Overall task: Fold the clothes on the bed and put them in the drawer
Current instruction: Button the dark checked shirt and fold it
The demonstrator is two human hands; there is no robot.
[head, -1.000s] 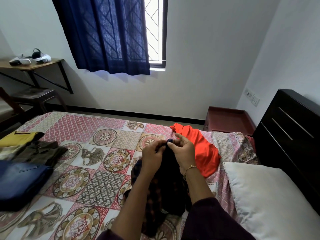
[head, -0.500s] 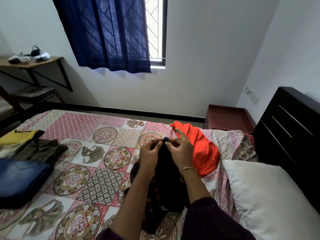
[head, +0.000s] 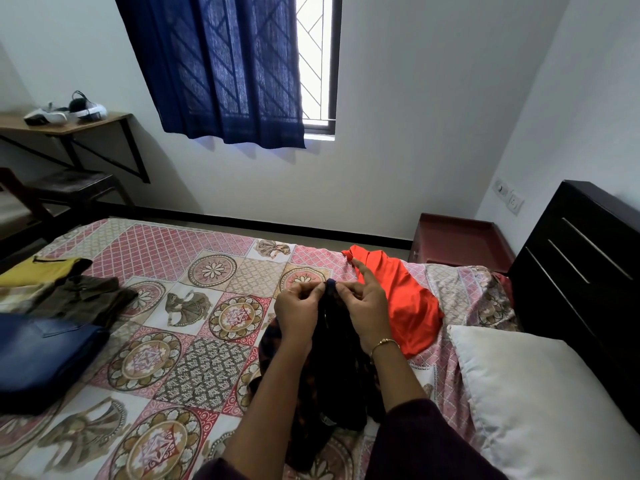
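Because the dark garment [head: 332, 362] is pinched at its top edge by both hands and raised off the patterned bed [head: 166, 251], its length is left to hang and pool below the grip, which is judged to serve finding an edge or seam before folding. Under and all around the grip the bed is spread, with the white pillow [head: 540, 400] lying to the right of it and nearer the person. Well to the left of the grip a folded blue piece of denim [head: 41, 355] is laid, and beyond it a dark olive garment [head: 83, 296] and a yellow one [head: 41, 270], seemingly set aside as finished or waiting. Just right of the grip and slightly beyond it, an orange garment [head: 398, 299] is left loose on the bed, not yet folded. Farther off past it, a reddish open drawer [head: 460, 240] is seen beside the bed, presumably where the clothes go. The cloth is nipped by the left hand [head: 298, 313] with curled fingertips, and by the right hand [head: 367, 310] between thumb and finger, one finger being held straight out.
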